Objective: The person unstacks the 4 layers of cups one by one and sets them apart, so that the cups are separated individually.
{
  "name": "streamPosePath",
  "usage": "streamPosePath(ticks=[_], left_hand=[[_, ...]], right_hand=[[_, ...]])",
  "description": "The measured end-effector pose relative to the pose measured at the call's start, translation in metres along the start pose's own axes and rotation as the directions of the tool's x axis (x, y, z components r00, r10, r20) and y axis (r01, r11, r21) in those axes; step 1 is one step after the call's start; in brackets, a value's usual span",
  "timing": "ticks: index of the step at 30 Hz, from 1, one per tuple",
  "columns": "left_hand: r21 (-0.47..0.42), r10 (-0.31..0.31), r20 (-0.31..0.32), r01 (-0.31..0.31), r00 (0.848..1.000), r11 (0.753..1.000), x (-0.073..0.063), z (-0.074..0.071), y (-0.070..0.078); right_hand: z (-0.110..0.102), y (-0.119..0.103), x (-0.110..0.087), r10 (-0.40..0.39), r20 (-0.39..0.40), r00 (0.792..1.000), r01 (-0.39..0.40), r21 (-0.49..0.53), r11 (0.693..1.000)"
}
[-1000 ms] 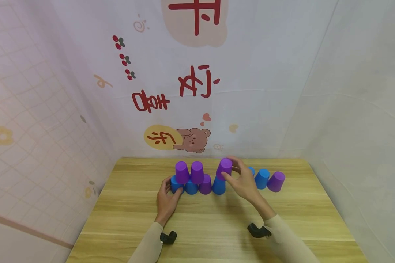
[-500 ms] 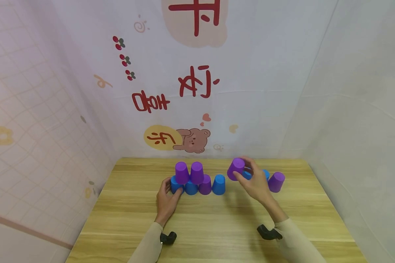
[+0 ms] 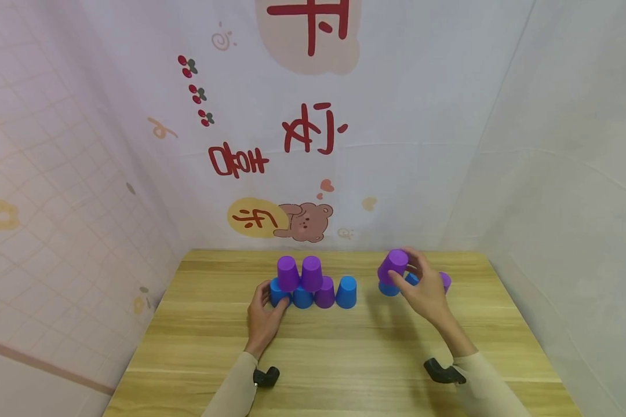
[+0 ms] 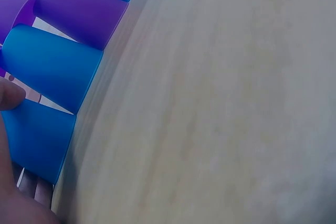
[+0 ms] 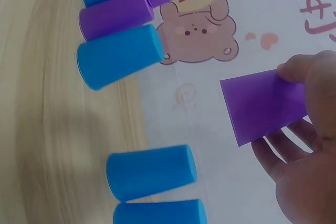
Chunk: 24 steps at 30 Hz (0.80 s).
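My left hand (image 3: 263,315) is curled round the leftmost blue cup (image 4: 39,135) of a row of upside-down cups. To its right in that row stand another blue cup (image 4: 50,66), a purple cup (image 3: 324,293) and a blue cup (image 3: 346,292). Two purple cups, one at the left (image 3: 287,273) and one beside it (image 3: 311,273), sit in a second layer on top. In the air, my right hand (image 3: 422,286) grips a purple cup (image 5: 262,106) upside down. In the right wrist view this cup hangs apart from a blue cup (image 5: 151,171) below.
At the right stand another blue cup (image 5: 160,214) and a purple cup (image 3: 445,281), partly hidden by the right hand. The wooden table (image 3: 334,370) meets a printed cloth wall (image 3: 396,174) behind the cups. Cloth also hangs at both sides.
My right hand has carried the purple cup rightward, from above the row's right-end blue cup to in front of the separate cups. My left hand and the stacked cups have stayed put.
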<state>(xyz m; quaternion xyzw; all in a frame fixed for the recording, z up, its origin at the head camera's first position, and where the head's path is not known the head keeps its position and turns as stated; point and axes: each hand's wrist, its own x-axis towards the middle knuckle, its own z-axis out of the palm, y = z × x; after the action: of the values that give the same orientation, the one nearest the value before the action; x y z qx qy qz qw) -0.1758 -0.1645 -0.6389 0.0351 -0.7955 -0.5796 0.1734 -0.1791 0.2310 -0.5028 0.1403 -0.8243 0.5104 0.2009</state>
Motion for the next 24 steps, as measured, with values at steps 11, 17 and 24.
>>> streamPosePath(ticks=[11,17,24], left_hand=[[0.002,-0.024,0.014,0.024,1.000,1.000,0.000,-0.002,0.001],[0.002,-0.013,0.011,0.013,1.000,1.000,0.002,-0.001,0.000],[-0.014,-0.003,0.017,0.003,1.000,1.000,0.001,-0.002,0.002]], right_hand=[[-0.029,0.002,-0.003,0.033,-0.047,0.998,-0.036,-0.054,0.998],[-0.046,0.005,-0.007,0.105,-0.061,0.993,-0.112,-0.112,0.987],[-0.061,0.010,-0.008,0.131,-0.107,0.986,-0.146,-0.148,0.978]])
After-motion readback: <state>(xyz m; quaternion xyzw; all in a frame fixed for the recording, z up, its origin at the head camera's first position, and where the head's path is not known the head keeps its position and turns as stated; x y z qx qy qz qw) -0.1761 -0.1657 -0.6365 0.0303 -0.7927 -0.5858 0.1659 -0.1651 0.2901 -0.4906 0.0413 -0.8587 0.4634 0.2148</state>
